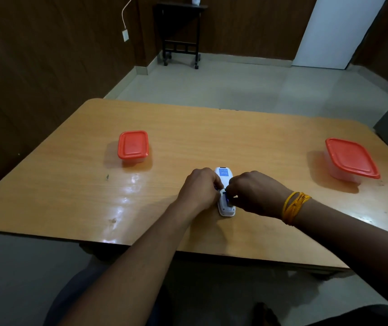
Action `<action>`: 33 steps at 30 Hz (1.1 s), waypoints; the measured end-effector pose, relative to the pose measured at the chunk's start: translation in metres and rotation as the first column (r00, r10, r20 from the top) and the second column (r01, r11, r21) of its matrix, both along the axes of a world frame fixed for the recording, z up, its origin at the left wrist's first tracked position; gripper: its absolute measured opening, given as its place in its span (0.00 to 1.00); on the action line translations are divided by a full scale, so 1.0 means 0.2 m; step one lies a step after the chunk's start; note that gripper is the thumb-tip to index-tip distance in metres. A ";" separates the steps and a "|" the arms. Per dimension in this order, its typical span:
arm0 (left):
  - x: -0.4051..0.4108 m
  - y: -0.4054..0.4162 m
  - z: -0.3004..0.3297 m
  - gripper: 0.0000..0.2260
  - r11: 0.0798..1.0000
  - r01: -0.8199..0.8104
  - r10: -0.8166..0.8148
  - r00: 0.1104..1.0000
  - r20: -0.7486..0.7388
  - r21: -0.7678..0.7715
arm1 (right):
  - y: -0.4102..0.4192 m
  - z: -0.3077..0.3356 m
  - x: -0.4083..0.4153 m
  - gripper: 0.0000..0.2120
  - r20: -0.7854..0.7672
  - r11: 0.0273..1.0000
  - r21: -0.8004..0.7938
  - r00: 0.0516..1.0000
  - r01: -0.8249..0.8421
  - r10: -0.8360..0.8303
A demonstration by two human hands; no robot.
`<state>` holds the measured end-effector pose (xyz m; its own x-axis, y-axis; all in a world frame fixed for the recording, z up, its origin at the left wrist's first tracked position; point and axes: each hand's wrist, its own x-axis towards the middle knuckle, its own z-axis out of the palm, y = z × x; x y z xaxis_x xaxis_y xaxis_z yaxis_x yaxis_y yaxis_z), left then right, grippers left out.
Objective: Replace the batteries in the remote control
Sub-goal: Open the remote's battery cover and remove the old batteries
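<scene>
A white remote control (224, 175) lies face down near the middle of the wooden table (71, 184), with a blue label on its far end and its battery bay uncovered. A blue battery (227, 198) shows in the bay between my fingers. My left hand (200, 190) clasps the remote's left side. My right hand (256, 192), a yellow thread band on its wrist, pinches at the battery from the right. My fingers hide most of the bay, and the battery cover is not visible.
A small clear box with an orange lid (133, 146) stands on the table at the left. A larger clear box with an orange lid (350, 158) stands at the right. Beyond the table are bare floor and a dark wheeled stand (180, 31).
</scene>
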<state>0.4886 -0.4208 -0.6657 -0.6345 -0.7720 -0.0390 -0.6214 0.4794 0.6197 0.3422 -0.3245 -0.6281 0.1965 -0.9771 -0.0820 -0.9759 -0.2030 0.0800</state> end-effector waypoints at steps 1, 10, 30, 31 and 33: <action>0.00 0.00 0.00 0.13 1.000 0.002 -0.002 1.000 0.000 0.004 | -0.01 0.01 0.00 0.09 -0.025 1.000 0.018 1.000 -0.016 0.016; 0.01 0.00 0.02 0.11 0.999 0.037 -0.037 0.999 0.020 -0.014 | -0.03 0.01 -0.01 0.07 -0.012 0.988 -0.010 0.988 -0.157 0.157; 0.01 -0.01 0.01 0.11 0.999 0.028 -0.027 0.999 -0.026 0.033 | 0.04 -0.10 -0.09 0.03 0.148 0.982 -0.117 0.975 -0.151 0.167; 0.01 -0.01 0.01 0.11 0.999 0.032 -0.031 0.999 -0.025 0.029 | 0.05 -0.10 -0.09 0.03 0.200 0.986 -0.117 0.970 -0.115 0.137; 0.01 -0.02 0.01 0.13 0.999 0.032 -0.032 0.999 -0.020 0.021 | 0.05 -0.10 -0.07 0.03 0.293 0.992 -0.121 0.953 -0.043 0.078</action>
